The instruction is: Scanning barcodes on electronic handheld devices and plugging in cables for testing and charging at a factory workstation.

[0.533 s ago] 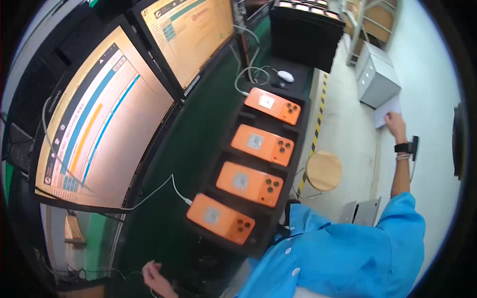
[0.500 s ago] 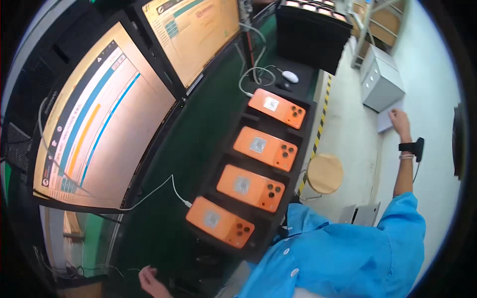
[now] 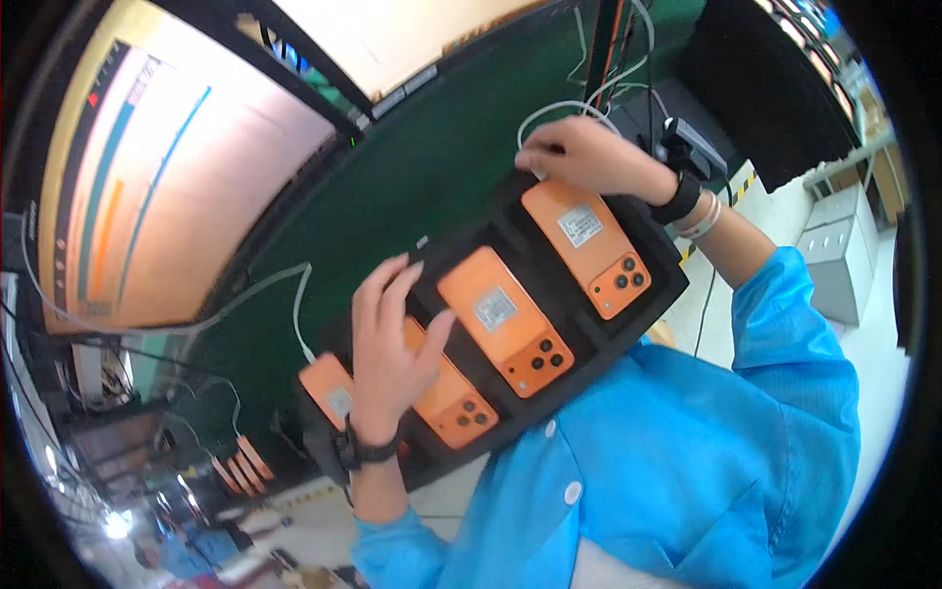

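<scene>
Several orange smartphones lie back up in slots of a black tray, each with a white label and a camera cluster. My right hand pinches the plug end of a white cable at the top end of the rightmost phone. Fingers spread, my left hand hovers over the left part of the tray, holding nothing. It partly hides one phone and the leftmost phone, which has another white cable plugged in. Between the hands, a further phone shows fully.
Two lit monitors stand along the far left of the dark green work surface. A black device lies beyond my right wrist. Black bins and a grey cabinet are at the right. More orange phones show at lower left.
Both hands have come in over the tray, the right from the far right, the left from the lower edge. My right hand now grips the rightmost phone's cable plug. The view has turned.
</scene>
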Demonstrator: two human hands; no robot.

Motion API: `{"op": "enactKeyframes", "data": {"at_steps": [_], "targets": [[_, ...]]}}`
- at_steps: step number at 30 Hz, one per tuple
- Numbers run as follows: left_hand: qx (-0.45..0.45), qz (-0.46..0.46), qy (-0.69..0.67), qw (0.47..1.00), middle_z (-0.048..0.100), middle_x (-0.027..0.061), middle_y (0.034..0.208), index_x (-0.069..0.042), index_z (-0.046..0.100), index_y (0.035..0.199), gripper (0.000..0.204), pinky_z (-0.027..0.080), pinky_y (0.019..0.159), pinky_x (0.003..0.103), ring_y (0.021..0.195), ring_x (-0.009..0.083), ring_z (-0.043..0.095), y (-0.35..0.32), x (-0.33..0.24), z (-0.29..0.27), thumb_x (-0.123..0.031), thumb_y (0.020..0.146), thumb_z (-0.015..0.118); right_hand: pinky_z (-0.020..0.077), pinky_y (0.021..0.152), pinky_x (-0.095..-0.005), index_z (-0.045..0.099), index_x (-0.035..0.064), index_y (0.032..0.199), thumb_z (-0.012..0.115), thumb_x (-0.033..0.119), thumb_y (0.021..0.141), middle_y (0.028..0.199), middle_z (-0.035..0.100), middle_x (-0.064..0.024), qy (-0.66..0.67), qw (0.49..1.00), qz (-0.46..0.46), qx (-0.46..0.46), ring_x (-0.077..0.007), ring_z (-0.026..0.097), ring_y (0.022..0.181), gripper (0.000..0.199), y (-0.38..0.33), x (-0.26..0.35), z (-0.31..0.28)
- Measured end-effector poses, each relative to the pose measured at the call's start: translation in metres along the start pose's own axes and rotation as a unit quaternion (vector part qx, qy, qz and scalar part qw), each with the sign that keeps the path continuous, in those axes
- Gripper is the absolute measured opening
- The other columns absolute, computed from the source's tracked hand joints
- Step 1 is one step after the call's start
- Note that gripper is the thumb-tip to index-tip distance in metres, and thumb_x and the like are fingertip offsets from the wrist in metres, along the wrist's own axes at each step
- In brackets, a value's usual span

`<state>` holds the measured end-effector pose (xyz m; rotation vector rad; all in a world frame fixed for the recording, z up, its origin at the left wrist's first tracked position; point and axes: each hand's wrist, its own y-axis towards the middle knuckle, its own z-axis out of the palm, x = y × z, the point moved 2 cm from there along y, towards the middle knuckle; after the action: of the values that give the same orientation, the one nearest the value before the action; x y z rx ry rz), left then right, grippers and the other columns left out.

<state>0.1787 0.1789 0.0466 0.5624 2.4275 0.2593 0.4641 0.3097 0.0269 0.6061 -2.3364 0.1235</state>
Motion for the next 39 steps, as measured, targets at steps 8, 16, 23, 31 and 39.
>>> {"op": "enactKeyframes", "data": {"at_steps": [8,16,23,31,39], "targets": [[0.060,-0.019,0.152,0.986,0.047,0.0176,0.133,-0.002,0.039,0.139,0.085,0.030,0.105,0.045,0.122,0.0341,0.043,0.019,0.000,0.048,-0.044,0.074,0.075,0.0469,0.074,-0.0243,0.061,-0.0049,0.099,0.051,0.018,0.100,0.089,0.065,-0.0058,0.255,0.956,-0.053,0.132,-0.0092,0.058,0.082,0.025,-0.011,0.017,-0.015],[0.084,-0.018,0.179,0.980,0.047,0.0166,0.133,-0.003,0.037,0.142,0.093,0.031,0.103,0.044,0.121,0.0330,0.043,0.020,0.000,0.052,-0.048,0.070,0.077,0.0483,0.068,-0.0321,0.058,-0.0037,0.096,0.049,0.017,0.099,0.080,0.064,-0.0147,0.117,0.992,-0.041,0.001,-0.0263,0.062,0.072,0.023,-0.021,0.018,0.008],[0.085,-0.044,0.185,0.978,0.046,0.0163,0.133,-0.004,0.038,0.142,0.094,0.030,0.103,0.044,0.121,0.0336,0.043,0.017,0.002,0.050,-0.052,0.070,0.076,0.0503,0.067,-0.0356,0.061,-0.0026,0.090,0.050,0.017,0.096,0.079,0.063,-0.0195,0.079,0.993,-0.075,-0.042,-0.0314,0.066,0.076,0.024,-0.012,0.020,0.002],[0.090,-0.040,0.180,0.979,0.047,0.0159,0.133,-0.004,0.039,0.141,0.094,0.031,0.102,0.045,0.120,0.0340,0.043,0.022,0.005,0.050,-0.059,0.071,0.072,0.0446,0.072,-0.0335,0.048,0.0011,0.091,0.042,0.024,0.101,0.079,0.050,-0.0083,0.146,0.963,0.163,-0.156,-0.0198,0.048,0.072,0.025,-0.037,-0.169,0.061],[0.090,-0.032,0.178,0.979,0.048,0.0166,0.132,-0.004,0.040,0.141,0.096,0.031,0.103,0.045,0.120,0.0342,0.044,0.020,0.005,0.051,-0.058,0.069,0.074,0.0474,0.064,-0.0269,0.054,0.0063,0.092,0.052,0.032,0.099,0.094,0.061,-0.0069,0.594,0.685,0.204,-0.370,-0.0149,0.057,0.077,0.027,-0.045,-0.201,0.044]]}}
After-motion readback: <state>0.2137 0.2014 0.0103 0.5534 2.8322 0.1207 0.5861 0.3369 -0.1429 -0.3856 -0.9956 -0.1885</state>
